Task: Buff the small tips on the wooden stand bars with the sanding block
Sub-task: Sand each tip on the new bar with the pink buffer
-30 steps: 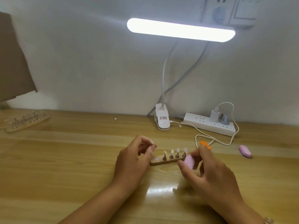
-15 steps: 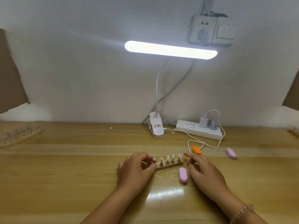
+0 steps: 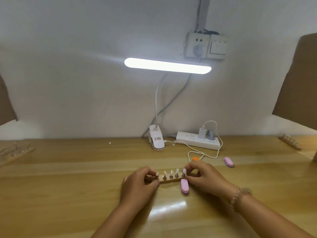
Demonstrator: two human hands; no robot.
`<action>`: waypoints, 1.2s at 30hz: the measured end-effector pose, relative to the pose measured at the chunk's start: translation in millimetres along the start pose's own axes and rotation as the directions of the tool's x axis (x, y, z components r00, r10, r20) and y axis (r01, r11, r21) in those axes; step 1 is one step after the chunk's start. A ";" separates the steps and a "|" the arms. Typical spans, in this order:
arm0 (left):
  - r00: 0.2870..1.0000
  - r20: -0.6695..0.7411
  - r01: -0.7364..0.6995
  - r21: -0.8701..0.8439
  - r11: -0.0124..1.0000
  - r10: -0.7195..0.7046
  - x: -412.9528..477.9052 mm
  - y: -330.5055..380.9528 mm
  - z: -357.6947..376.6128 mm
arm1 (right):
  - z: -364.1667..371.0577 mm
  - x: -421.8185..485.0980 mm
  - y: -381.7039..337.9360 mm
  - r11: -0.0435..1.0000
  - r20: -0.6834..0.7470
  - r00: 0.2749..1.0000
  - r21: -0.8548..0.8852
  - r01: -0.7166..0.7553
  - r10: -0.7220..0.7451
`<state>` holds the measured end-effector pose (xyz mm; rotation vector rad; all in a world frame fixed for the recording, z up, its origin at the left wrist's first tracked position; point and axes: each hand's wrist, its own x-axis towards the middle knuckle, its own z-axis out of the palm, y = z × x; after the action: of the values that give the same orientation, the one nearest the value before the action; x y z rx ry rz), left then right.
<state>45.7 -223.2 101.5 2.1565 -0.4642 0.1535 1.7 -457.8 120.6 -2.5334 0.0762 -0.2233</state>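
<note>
left hand (image 3: 137, 186): fingers pinching the left end of the stand bar (image 3: 169, 180), steadying it on the counter (image 3: 68, 186).
tips (image 3: 171, 172): standing upright in a row along the bar.
sanding block (image 3: 185, 187): lying loose just in front of the bar's right end, nobody gripping it.
right hand (image 3: 204, 179): fingers curling round the bar's right end, clamping it.
risk: shifting the bar now is likely bumping the block away; fingers crowding the end tip could be knocking it off.

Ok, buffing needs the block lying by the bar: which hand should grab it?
Probably the right hand: the block lies just beside its fingers, while the left hand grips the far end of the bar.
</note>
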 end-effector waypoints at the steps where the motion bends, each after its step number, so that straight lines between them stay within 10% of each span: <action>1: 1.000 0.010 0.001 0.007 1.000 -0.001 0.3 0.2 -0.5 | 0.7 -3.6 1.4 1.000 -0.023 1.000 0.002 -0.002 0.002; 9: 1.000 0.015 -0.016 0.037 0.999 0.015 -3.8 4.9 -2.4 | -39.1 -51.1 44.8 0.938 -0.318 0.916 0.315 -0.144 0.247; 17: 0.950 0.254 -0.232 0.193 0.953 0.180 -10.6 25.2 14.1 | -128.6 -104.5 155.0 0.777 -0.598 0.503 0.406 -0.481 0.624; 36: 0.697 0.393 -0.594 -0.152 0.790 0.599 43.0 164.1 243.2 | -197.8 -19.7 289.7 0.553 -0.614 0.361 0.150 -0.820 0.702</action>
<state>7.9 -517.2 94.4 1.9416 -1.4246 0.0338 -54.1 -804.7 114.9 -2.1613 1.6004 -0.6684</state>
